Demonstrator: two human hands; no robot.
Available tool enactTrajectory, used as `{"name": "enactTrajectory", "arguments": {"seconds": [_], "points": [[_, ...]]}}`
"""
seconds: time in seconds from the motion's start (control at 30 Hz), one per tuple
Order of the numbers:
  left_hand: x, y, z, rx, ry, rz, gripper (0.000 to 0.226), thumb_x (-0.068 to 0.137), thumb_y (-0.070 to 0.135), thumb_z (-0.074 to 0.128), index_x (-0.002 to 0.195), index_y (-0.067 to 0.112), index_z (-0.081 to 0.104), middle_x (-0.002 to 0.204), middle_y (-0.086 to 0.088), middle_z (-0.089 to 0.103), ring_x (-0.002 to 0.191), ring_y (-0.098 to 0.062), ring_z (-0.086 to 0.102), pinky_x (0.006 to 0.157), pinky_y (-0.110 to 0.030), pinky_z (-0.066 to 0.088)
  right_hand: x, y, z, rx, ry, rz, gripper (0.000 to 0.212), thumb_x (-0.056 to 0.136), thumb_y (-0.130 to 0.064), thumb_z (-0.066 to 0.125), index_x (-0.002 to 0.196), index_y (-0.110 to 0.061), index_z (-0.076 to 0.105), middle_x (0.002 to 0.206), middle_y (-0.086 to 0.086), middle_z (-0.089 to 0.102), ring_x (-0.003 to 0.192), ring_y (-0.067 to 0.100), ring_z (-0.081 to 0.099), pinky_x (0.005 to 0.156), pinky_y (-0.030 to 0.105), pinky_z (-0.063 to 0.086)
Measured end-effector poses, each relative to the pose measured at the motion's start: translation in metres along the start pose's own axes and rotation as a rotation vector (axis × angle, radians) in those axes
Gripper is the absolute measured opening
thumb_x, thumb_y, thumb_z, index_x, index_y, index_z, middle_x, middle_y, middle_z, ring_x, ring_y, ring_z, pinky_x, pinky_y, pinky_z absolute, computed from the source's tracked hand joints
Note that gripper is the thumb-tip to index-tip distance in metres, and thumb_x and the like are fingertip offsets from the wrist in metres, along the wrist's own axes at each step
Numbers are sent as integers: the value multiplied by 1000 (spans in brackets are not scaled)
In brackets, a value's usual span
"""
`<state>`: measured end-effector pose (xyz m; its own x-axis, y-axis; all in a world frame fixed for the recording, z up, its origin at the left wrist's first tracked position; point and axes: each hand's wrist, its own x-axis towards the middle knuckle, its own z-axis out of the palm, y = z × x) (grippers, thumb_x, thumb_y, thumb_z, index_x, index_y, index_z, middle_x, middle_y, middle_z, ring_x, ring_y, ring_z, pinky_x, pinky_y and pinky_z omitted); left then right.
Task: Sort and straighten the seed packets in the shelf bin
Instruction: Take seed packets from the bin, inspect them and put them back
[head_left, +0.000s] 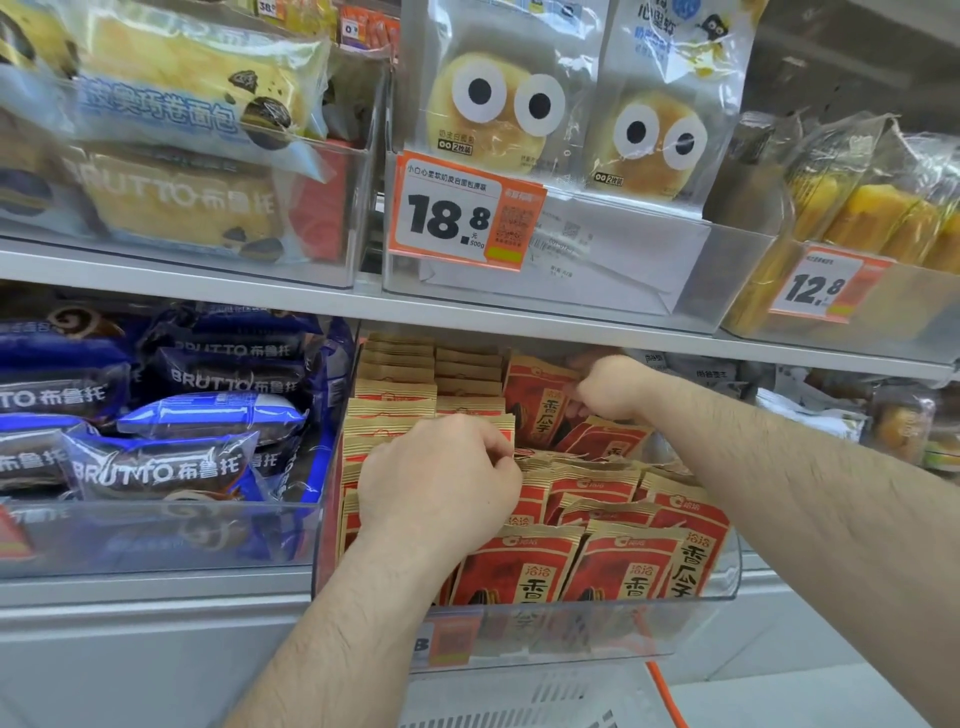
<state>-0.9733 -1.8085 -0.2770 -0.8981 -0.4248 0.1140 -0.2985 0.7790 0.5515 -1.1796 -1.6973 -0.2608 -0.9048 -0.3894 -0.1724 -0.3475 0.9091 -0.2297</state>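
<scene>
A clear plastic shelf bin (519, 629) on the lower shelf holds several red and tan seed packets (618, 566). Upright rows fill its left and back (397, 389); the packets at front right lean and overlap. My left hand (441, 478) is inside the bin's middle, its fingers curled and pinching the top edge of a packet in the left rows. My right hand (608, 387) reaches to the back right and grips the top of a tilted red packet (540, 400). My fingertips are hidden behind the packets.
A bin of blue Brutto cake packs (171, 415) stands to the left. The shelf above (467, 306) overhangs closely, carrying bread bags and orange price tags (462, 213). More wrapped goods sit at the right (904, 421). An orange cord (670, 696) hangs below the bin.
</scene>
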Motion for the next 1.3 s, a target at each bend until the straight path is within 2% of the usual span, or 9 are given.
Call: {"name": "enactTrajectory", "arguments": {"seconds": [0.23,0.37,0.5,0.7,0.83,1.0,1.17,1.23,1.3], "points": [[-2,1,-2,-9,0,-1,23,96,46,52,111,45,70,118,22,67,108,-6,59,89,-32,47,0,-9,14,-254,-9,27,40,101,-32,51,132,-8,55,110,8,63,92,22,57,74,30,44],[-1,0,-1,-24,-1,2,22,97,45,53,108,44,71,115,22,68,95,-3,53,90,-33,46,5,-14,12,-271,153,60,24,100,-34,49,103,-12,57,79,1,56,80,22,55,68,31,43],[-1,-1,0,-32,3,4,22,96,45,53,109,43,71,113,21,67,90,-3,47,92,-33,46,12,-25,15,-162,239,41,17,96,-23,51,108,-11,54,102,8,56,96,26,57,78,32,46],[0,-2,1,-32,-3,5,21,96,46,53,108,44,71,109,21,68,88,-4,48,90,-34,48,11,-37,19,-148,44,14,35,93,-31,64,121,-10,61,110,5,61,95,21,57,78,29,49],[-1,-1,0,-30,-11,4,22,96,46,53,110,44,70,112,20,68,89,-4,48,91,-35,48,5,-34,15,-119,-3,-5,56,92,-31,67,142,-13,48,137,9,57,122,27,56,89,31,47],[-1,-1,-1,-27,-28,-1,24,96,47,52,112,44,70,115,20,67,101,-7,57,94,-38,50,-5,-32,13,-176,-49,-50,67,90,-21,65,150,-17,37,149,7,48,131,25,50,91,29,44],[-1,-1,0,-19,-21,-1,24,96,49,52,113,44,69,114,19,67,93,-6,51,90,-36,47,-10,-25,6,-109,34,-83,41,96,-40,54,128,-16,59,122,2,60,111,23,57,93,35,47],[-1,-2,1,-20,-21,1,24,96,49,53,113,44,69,114,19,67,99,-8,56,92,-36,48,-15,-17,-1,-76,40,-131,24,93,-35,55,108,-17,64,104,1,58,95,19,56,80,32,47],[-1,-2,1,-28,-20,4,24,96,49,53,112,44,69,113,19,67,98,-8,57,92,-36,49,-23,-12,-2,-160,-6,-200,25,90,-22,58,111,-17,68,107,0,63,96,17,61,81,30,53]]}}
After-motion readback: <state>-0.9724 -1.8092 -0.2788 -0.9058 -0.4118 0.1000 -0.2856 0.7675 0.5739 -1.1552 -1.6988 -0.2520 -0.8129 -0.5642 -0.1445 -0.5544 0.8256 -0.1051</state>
